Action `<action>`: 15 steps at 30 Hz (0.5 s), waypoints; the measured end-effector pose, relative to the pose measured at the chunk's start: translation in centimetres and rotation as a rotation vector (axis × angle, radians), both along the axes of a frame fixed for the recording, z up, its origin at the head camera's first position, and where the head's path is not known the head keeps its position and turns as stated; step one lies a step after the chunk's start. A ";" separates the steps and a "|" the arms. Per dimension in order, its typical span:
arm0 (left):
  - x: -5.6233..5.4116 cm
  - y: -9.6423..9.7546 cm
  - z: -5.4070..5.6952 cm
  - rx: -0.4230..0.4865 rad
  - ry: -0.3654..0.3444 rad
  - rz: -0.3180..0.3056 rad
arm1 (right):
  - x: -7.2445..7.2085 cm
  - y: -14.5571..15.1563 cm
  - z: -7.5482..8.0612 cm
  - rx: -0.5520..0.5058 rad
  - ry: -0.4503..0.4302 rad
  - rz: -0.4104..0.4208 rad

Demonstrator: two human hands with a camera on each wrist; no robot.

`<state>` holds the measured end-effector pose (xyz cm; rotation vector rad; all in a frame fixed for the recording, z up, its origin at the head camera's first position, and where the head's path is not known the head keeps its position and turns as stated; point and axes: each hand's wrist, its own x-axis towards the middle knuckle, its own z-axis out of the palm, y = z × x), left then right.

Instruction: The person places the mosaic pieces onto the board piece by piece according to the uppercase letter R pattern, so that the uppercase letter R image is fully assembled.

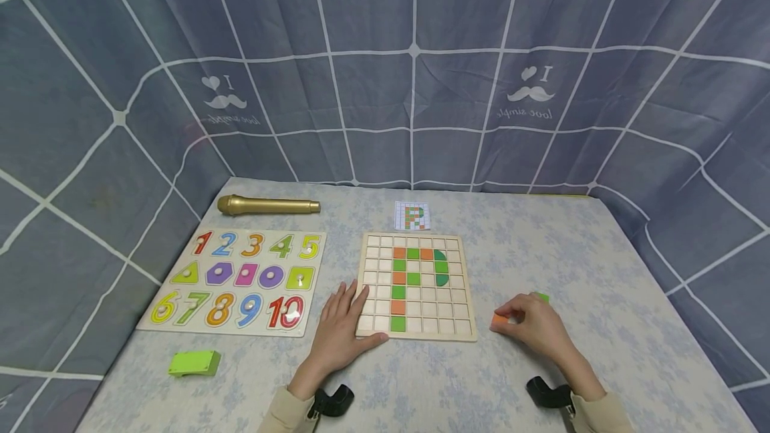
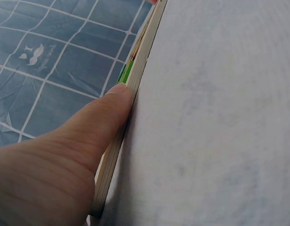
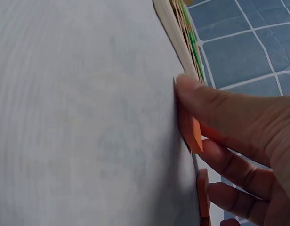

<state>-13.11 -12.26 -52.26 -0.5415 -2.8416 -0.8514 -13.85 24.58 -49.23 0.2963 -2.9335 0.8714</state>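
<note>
A wooden grid board (image 1: 418,335) lies on the table with orange and green square tiles and rounded green pieces set in some of its cells. My left hand (image 1: 341,326) rests at the board's lower left corner, fingers spread along the left side and thumb (image 2: 109,106) on the near edge. To the right of the board, my right hand (image 1: 535,326) pinches an orange tile (image 3: 191,129) between thumb and fingers, close over the tabletop. A second orange piece (image 3: 203,195) stands by its lower fingers. Partly hidden behind that hand is a green piece (image 1: 541,297).
A small pattern card (image 1: 412,216) lies beyond the board. On the left are a puzzle board of numbers and shapes (image 1: 231,294), a gold microphone (image 1: 269,206) and a light green block (image 1: 194,363). Grid-patterned cloth (image 1: 373,92) encloses the back and sides.
</note>
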 end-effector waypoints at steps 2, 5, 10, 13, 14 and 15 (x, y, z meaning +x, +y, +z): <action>0.0 0.0 0.0 0.001 -0.004 0.000 | 0.0 -0.2 0.1 -0.013 -0.022 0.000; 0.0 0.0 0.0 0.003 -0.010 -0.001 | -0.1 -0.4 0.2 -0.013 -0.042 0.009; 0.0 0.0 -0.1 -0.006 -0.015 0.005 | -0.4 -0.8 0.4 -0.036 -0.069 0.040; 0.0 0.0 -0.1 -0.008 -0.013 0.007 | -0.8 -1.1 0.5 -0.090 -0.087 0.083; 0.0 0.0 -0.1 -0.009 -0.014 0.006 | -1.0 -1.3 0.5 -0.108 -0.092 0.094; 0.0 0.0 -0.1 -0.008 -0.014 0.004 | -1.3 -1.5 0.5 -0.117 -0.093 0.101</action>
